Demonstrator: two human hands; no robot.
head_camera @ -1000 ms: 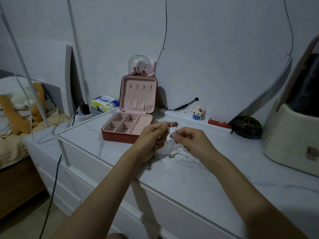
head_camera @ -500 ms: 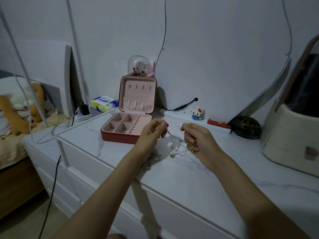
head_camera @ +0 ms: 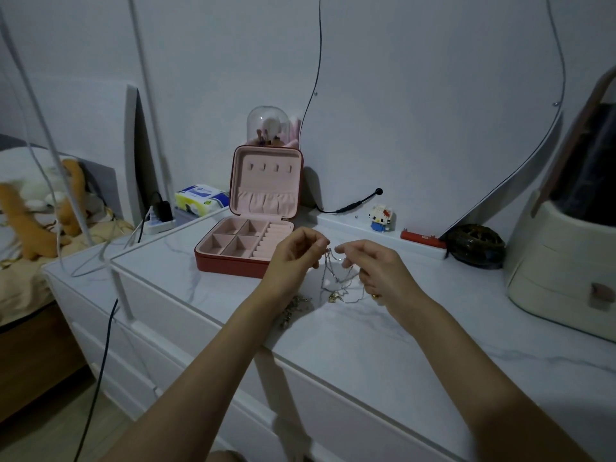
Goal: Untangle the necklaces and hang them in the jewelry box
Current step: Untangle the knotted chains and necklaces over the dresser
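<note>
Still untangling: left hand [head_camera: 293, 258] and right hand [head_camera: 373, 268] both pinch the chains [head_camera: 336, 278], next tease one free for the far-left box [head_camera: 248, 241].

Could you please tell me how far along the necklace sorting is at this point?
Done: the jewelry box stands open, hooks bare. In hand: the left hand and right hand pinch tangled necklaces. Left: untangling, hanging them, plus another chain on the dresser top.

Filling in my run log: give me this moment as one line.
left hand: pinches chain | right hand: pinches chain | necklaces: tangled, hanging between hands | jewelry box: open, hooks bare
</note>
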